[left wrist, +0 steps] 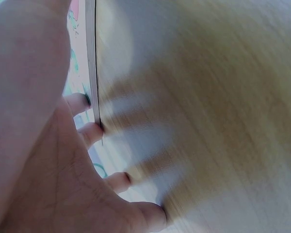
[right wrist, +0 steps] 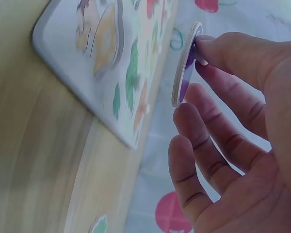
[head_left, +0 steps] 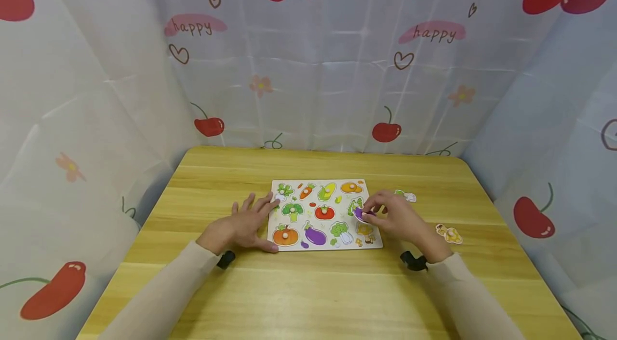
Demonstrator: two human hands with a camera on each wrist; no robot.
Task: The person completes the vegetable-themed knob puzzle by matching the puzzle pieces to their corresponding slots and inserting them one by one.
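Note:
A white vegetable puzzle board (head_left: 310, 222) lies flat on the table. My left hand (head_left: 243, 225) rests at its left side with fingers spread, the thumb by the near corner; the left wrist view shows fingertips along the board's edge (left wrist: 92, 63). My right hand (head_left: 397, 217) pinches a purple eggplant puzzle piece (head_left: 359, 215) by its knob, over the board's right part. In the right wrist view the eggplant piece (right wrist: 185, 73) is tilted on edge, apart from the board. The eggplant picture (head_left: 315, 235) on the board shows no knob. A knobbed pumpkin piece (head_left: 285, 235) sits nearest the left thumb.
To the right of the board lie a loose leafy-green piece (head_left: 406, 196) and a loose mushroom piece (head_left: 449, 234) with a knob. The wooden table (head_left: 299, 292) has rounded far corners. White curtains (head_left: 332, 104) with cherry prints hang behind and at both sides.

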